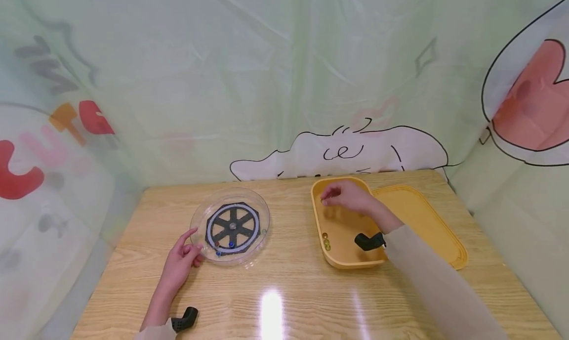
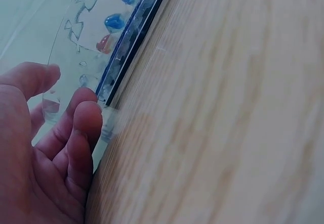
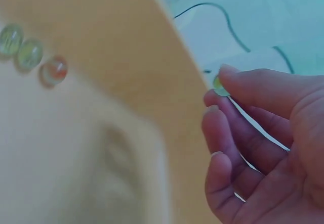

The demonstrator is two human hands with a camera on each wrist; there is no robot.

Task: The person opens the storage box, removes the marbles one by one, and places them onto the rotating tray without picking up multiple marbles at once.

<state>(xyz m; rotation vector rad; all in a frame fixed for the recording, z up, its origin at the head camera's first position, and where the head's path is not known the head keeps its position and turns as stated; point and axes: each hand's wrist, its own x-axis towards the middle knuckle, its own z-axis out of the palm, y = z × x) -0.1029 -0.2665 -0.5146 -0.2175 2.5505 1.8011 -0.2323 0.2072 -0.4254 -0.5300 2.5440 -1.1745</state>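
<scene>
My right hand (image 1: pixel 343 195) pinches a glass marble (image 3: pixel 218 86) with yellow-green in it between thumb and forefinger, above the far part of a deep yellow tray (image 1: pixel 355 265). Several other marbles lie along that tray's left side, among them a greenish one (image 3: pixel 29 53) and a reddish one (image 3: pixel 54 71). On the left stands a round clear dish (image 1: pixel 262 200), with blue marbles (image 1: pixel 231 244), a reddish marble (image 1: pixel 217 244) and clear ones. My left hand (image 1: pixel 180 261) rests at its near left rim, forefinger extended and thumb touching; some fingertips are curled below.
A black spoked wheel shape (image 1: pixel 233 227) with a pale ring shows at the dish. A shallow yellow tray (image 1: pixel 420 221) lies right of the deep one, partly behind my sleeve. The wooden table (image 1: pixel 293 290) ends at a printed curtain (image 1: pixel 284 83).
</scene>
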